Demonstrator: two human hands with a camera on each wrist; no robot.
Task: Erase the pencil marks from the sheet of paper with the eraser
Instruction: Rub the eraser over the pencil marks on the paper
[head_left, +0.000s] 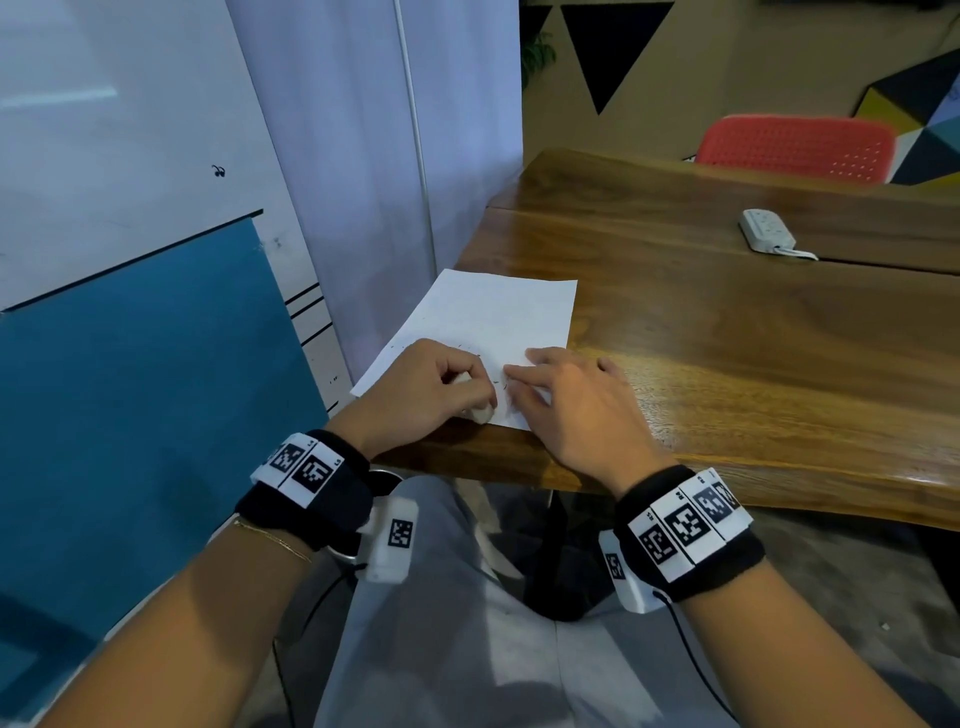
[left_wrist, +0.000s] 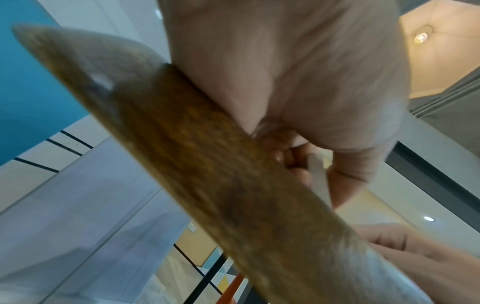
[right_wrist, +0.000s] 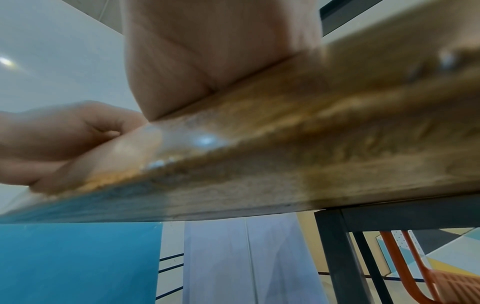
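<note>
- Our left hand (head_left: 415, 387) sits curled at the near edge of the paper (head_left: 493, 317), its fingers (head_left: 470, 374) wrapped round the white eraser (head_left: 480, 413).
- The eraser pokes out below the fist and presses down on the paper's near corner, right by the counter (head_left: 727, 364) edge.
- From the left wrist view, the eraser (left_wrist: 318, 174) shows as a pale sliver pinched between thumb and curled fingers, with the counter's rim (left_wrist: 207, 164) blurred in front.
- Our right hand (head_left: 571, 410) lies flat just right of the eraser, fingers (head_left: 524, 376) straight and spread a little, pinning the paper down and holding nothing.
- Faint pencil marks (head_left: 498, 384) show on the paper between the two hands; dark specks scatter just beyond the left hand.
- The paper lies at the counter's near left corner, tilted, its left corner hanging slightly past the edge.
- Far right of the paper, a white power strip (head_left: 769, 231) rests on the counter.
- Beyond the counter stands a red chair (head_left: 795, 145).
</note>
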